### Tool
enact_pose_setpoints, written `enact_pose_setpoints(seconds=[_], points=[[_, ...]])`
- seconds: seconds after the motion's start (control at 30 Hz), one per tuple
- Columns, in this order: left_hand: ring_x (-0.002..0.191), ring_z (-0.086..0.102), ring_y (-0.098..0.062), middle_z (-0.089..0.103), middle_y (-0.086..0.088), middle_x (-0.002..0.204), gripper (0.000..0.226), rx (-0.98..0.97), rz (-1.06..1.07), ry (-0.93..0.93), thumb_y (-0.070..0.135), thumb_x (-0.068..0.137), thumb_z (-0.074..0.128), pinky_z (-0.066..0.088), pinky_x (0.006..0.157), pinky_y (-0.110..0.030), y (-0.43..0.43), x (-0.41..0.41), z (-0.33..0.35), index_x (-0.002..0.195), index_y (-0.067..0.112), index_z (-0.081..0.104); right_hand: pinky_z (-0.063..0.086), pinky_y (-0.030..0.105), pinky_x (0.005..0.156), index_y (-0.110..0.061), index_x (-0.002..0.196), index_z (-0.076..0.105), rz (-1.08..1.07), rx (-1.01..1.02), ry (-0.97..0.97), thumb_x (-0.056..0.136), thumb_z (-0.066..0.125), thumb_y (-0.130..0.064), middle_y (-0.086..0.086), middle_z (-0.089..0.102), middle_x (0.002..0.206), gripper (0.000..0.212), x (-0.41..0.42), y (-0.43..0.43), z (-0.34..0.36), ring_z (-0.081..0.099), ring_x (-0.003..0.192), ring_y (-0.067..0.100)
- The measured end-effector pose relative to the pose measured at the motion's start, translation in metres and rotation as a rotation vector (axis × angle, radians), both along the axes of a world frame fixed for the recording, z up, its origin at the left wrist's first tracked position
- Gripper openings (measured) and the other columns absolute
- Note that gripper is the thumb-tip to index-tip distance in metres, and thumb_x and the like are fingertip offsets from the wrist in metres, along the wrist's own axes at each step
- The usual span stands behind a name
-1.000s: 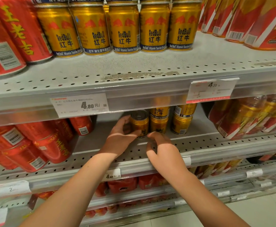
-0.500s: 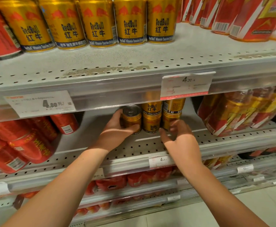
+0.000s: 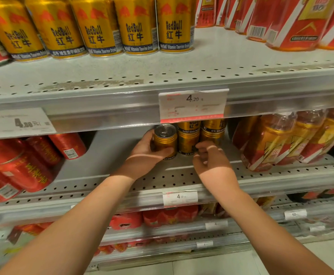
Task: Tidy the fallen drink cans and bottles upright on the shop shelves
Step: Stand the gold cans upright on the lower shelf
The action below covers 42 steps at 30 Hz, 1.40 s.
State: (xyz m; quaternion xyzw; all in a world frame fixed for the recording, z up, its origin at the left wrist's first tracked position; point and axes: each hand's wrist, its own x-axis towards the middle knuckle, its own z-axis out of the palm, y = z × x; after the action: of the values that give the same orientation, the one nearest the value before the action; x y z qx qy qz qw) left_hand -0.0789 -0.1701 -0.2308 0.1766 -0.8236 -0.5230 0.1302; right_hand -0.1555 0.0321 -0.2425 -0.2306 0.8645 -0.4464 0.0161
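Gold can (image 3: 165, 140): upright on the middle shelf (image 3: 106, 161), beside stacked cans (image 3: 189, 144). Your left hand (image 3: 144, 153) wraps its side; right hand (image 3: 211, 159) curled nearby, hold unclear. Smooth, rigid, probably heavy: grip mid-body

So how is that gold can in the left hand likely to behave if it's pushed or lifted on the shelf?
The gold can looks like rigid metal, so it should keep its shape in the grip of the left hand. Its top looks unopened, so it is probably full and heavy for its size. Round and smooth, it could roll if tipped onto the shelf.
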Motion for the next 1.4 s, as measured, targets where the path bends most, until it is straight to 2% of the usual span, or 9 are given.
enact_pose_setpoints(seconds=[0.2,0.33,0.4,0.57,0.7,0.8,1.07,1.27,1.4], points=[[0.12,0.062,-0.01,0.064,0.011,0.134,0.074,-0.029,0.004,-0.029,0.038,0.08,0.084,0.048,0.107,-0.039,0.011,-0.014,0.002,0.144,0.032,0.047,0.052,0.036,0.086,-0.029,0.117,0.057,0.112,0.047,-0.004,0.091,0.059,-0.021,-0.003,0.056,0.106,0.027,0.0,-0.004,0.005,0.061,0.096,0.018],[0.116,0.059,0.005,0.059,0.021,0.132,0.089,-0.067,-0.064,-0.093,0.05,0.076,0.084,0.048,0.098,-0.019,0.004,0.0,0.008,0.15,0.036,0.037,0.052,0.036,0.089,-0.032,0.117,0.058,0.223,0.062,0.043,0.093,0.058,-0.028,-0.006,0.058,0.109,0.024,0.008,-0.022,0.011,0.062,0.101,0.016],[0.12,0.056,0.003,0.056,0.019,0.134,0.09,-0.143,-0.021,-0.117,0.062,0.073,0.078,0.044,0.101,-0.022,-0.009,0.019,0.009,0.149,0.04,0.036,0.049,0.027,0.081,-0.038,0.113,0.055,0.265,0.085,0.071,0.094,0.056,-0.033,-0.013,0.054,0.101,0.019,0.013,-0.036,0.014,0.061,0.1,0.014],[0.11,0.064,-0.012,0.066,0.006,0.118,0.05,-0.292,0.157,-0.081,0.047,0.088,0.072,0.05,0.103,-0.036,-0.055,0.054,0.001,0.132,0.028,0.057,0.053,0.038,0.088,-0.041,0.124,0.049,0.398,0.079,0.166,0.096,0.053,-0.035,-0.009,0.057,0.12,0.029,0.037,-0.088,0.017,0.058,0.105,0.013],[0.089,0.068,-0.01,0.073,-0.002,0.099,0.03,-0.3,0.23,0.035,0.03,0.091,0.073,0.05,0.083,-0.015,-0.079,0.062,-0.006,0.117,0.02,0.063,0.053,0.038,0.083,-0.038,0.126,0.044,0.492,0.065,0.294,0.096,0.054,-0.036,-0.006,0.055,0.113,0.032,0.042,-0.131,0.011,0.057,0.099,0.014],[0.085,0.066,-0.009,0.07,0.008,0.092,0.026,-0.408,0.318,0.067,0.034,0.092,0.072,0.047,0.078,-0.018,-0.091,0.067,-0.005,0.114,0.023,0.062,0.05,0.03,0.083,-0.033,0.13,0.044,0.5,0.099,0.272,0.095,0.059,-0.034,-0.007,0.056,0.108,0.037,0.03,-0.161,0.009,0.059,0.096,0.012],[0.095,0.07,-0.017,0.07,0.004,0.109,0.039,-0.332,0.316,0.038,0.03,0.095,0.069,0.055,0.095,-0.043,-0.111,0.065,0.003,0.129,0.023,0.053,0.048,0.036,0.089,-0.018,0.129,0.048,0.457,0.165,0.27,0.092,0.061,-0.03,0.011,0.059,0.121,0.041,0.002,-0.224,0.015,0.059,0.109,0.029],[0.093,0.063,-0.019,0.065,-0.001,0.104,0.027,-0.447,0.462,0.151,0.018,0.097,0.065,0.048,0.076,-0.018,-0.14,0.003,0.01,0.123,0.014,0.059,0.041,0.037,0.098,-0.014,0.142,0.042,0.262,0.05,0.212,0.097,0.056,-0.03,0.017,0.048,0.137,0.05,-0.014,-0.26,0.025,0.05,0.126,0.037],[0.129,0.05,-0.036,0.036,-0.016,0.15,0.062,-0.49,0.564,0.005,0.022,0.095,0.066,0.044,0.107,-0.037,-0.163,-0.04,-0.002,0.149,0.019,0.037,0.044,0.033,0.095,-0.013,0.137,0.045,0.217,0.005,0.186,0.094,0.061,-0.029,0.02,0.056,0.128,0.049,-0.02,-0.258,0.01,0.054,0.121,0.036]])
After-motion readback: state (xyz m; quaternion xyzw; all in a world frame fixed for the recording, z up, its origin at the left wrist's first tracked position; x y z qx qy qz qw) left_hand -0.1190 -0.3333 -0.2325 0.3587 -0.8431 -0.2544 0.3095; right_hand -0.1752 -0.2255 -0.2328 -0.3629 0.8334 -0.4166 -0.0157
